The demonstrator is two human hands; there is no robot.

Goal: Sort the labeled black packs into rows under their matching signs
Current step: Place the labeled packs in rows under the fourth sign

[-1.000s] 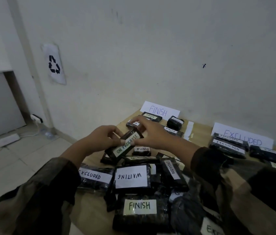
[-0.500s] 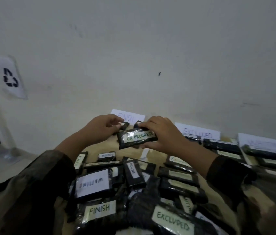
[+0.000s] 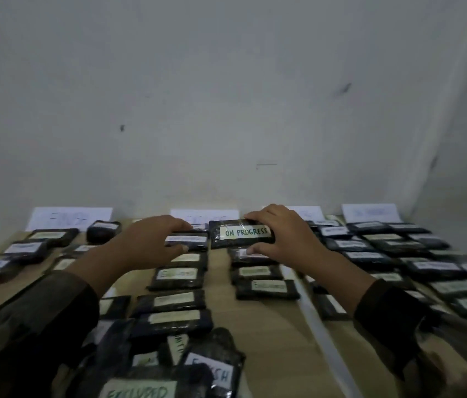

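Packs line a tan table against a scuffed white wall.

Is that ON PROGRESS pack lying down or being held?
Held: the right hand grips the ON PROGRESS pack by its right end.

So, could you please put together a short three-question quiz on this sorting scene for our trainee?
1. What does the label read on the pack in the right hand's grip?
2. True or false: the left hand also holds that pack.
3. Where do the paper signs stand? A along the wall; B at the near edge; C on the floor.
Key: 1 ON PROGRESS; 2 false; 3 A.
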